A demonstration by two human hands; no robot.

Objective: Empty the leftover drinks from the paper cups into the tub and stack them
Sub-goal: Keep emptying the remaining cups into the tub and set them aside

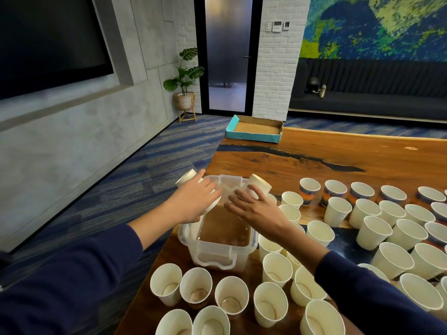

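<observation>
Tipping two paper cups at once, the left hand (193, 201) has its grip curled round one cup (187, 178) and the right hand (254, 209) clamps another (260, 183), both upended mouth-down over the clear plastic tub (217, 252) so the dregs fall into its brown liquid (none visibly pouring). The tub sits at the worktop's (314, 153) left edge, within reach of the upright cups (273, 308) crowding the near and right side, none stacked yet.
</observation>
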